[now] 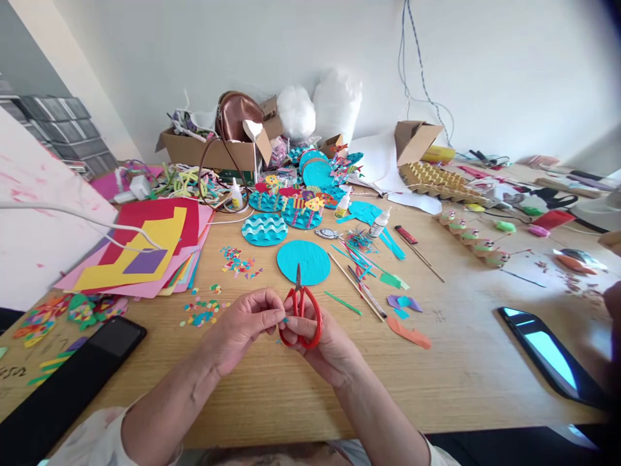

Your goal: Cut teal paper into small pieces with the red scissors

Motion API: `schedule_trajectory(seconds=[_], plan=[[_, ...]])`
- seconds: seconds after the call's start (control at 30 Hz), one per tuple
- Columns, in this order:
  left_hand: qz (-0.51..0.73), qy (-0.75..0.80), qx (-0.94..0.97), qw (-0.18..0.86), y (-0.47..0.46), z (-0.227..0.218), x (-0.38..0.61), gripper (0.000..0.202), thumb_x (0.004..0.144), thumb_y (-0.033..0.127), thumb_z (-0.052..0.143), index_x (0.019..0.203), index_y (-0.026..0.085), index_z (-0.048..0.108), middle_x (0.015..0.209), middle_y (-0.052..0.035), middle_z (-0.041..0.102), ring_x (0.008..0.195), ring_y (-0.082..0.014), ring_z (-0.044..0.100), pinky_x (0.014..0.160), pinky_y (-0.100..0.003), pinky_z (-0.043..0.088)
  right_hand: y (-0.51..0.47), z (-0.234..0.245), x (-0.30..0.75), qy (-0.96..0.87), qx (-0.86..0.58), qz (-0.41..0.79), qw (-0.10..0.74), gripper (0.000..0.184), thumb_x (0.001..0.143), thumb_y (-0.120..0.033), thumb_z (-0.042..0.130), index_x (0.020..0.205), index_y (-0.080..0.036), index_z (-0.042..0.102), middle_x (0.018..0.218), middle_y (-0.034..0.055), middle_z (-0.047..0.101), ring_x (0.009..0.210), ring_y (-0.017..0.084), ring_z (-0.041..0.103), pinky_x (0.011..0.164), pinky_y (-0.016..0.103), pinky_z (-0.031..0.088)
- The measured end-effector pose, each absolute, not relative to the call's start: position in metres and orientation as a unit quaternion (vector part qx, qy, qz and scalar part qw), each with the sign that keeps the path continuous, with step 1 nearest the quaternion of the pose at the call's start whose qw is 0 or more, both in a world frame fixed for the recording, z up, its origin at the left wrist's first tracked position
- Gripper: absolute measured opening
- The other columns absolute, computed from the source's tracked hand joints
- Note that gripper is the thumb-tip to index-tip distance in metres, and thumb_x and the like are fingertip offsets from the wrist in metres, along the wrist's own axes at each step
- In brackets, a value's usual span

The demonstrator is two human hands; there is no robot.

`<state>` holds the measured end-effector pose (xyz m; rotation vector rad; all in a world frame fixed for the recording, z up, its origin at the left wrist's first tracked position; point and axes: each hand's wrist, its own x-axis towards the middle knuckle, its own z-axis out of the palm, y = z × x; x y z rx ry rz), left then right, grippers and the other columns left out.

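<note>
Small red-handled metal scissors [301,314] point blades-up just on the near side of the round turquoise corrugated-card disc [304,262] on the smooth pale wooden table [460,362]. The right hand [326,348] grips their loops. The left hand [245,323], fingers pinched narrow, holds a tiny turquoise paper scrap [286,319] beside the handles.

No writing (nor any number) is legible.

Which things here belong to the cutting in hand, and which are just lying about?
In hand: red scissors in the right hand; tiny teal scrap pinched by the left hand.
Lying about: plain teal disc, black phone, coloured paper stack, glue bottle, egg carton.
</note>
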<state>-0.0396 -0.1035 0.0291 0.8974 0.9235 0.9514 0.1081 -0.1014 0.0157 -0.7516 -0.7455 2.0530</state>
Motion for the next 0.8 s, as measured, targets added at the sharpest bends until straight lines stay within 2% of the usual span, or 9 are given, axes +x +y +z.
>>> schedule_trajectory(seconds=[0.13,0.23,0.4,0.57,0.8], plan=[[0.427,0.468,0.456,0.625,-0.103,0.032,-0.040,0.012,0.067,0.025,0.063,0.062,0.017,0.055,0.059,0.0048,0.049,0.055,-0.0086,0.040,0.054,-0.020,0.032,-0.101,0.021,0.116,-0.393,-0.364,0.724,0.433,0.029,0.064,-0.031,0.070,0.082,-0.017,0.051,0.070,-0.0023,0.056,0.053,0.007,0.046,0.049,0.020,0.031],[0.400,0.491,0.501,0.589,-0.101,0.034,-0.039,0.013,0.066,0.027,0.062,0.061,0.017,0.055,0.058,0.0047,0.048,0.055,-0.0096,0.041,0.055,-0.021,0.033,-0.102,0.027,0.119,-0.454,-0.388,0.681,0.423,0.031,0.061,-0.030,0.072,0.078,-0.018,0.049,0.075,-0.0019,0.057,0.058,0.008,0.047,0.053,0.021,0.035],[0.378,0.503,0.537,0.562,-0.101,0.036,-0.035,0.019,0.067,0.031,0.061,0.057,0.017,0.055,0.053,0.0043,0.046,0.053,-0.0100,0.041,0.052,-0.022,0.033,-0.103,0.027,0.115,-0.476,-0.401,0.659,0.422,0.030,0.060,-0.027,0.070,0.076,-0.019,0.047,0.066,-0.0041,0.055,0.054,0.008,0.045,0.049,0.021,0.034],[0.424,0.501,0.507,0.558,-0.111,0.033,-0.030,0.022,0.079,0.039,0.050,0.076,0.018,0.058,0.063,0.0008,0.056,0.060,-0.0128,0.050,0.057,-0.024,0.039,-0.105,0.024,0.115,-0.446,-0.427,0.646,0.450,0.027,0.062,-0.027,0.068,0.076,-0.019,0.047,0.062,-0.0055,0.052,0.052,0.007,0.044,0.048,0.021,0.033],[0.415,0.516,0.522,0.537,-0.115,0.019,-0.020,0.011,0.068,0.029,0.056,0.066,0.019,0.051,0.056,0.0046,0.047,0.052,-0.0105,0.044,0.050,-0.022,0.035,-0.106,0.021,0.112,-0.441,-0.430,0.635,0.466,0.028,0.060,-0.026,0.069,0.076,-0.020,0.047,0.063,-0.0050,0.053,0.054,0.008,0.045,0.050,0.021,0.036]])
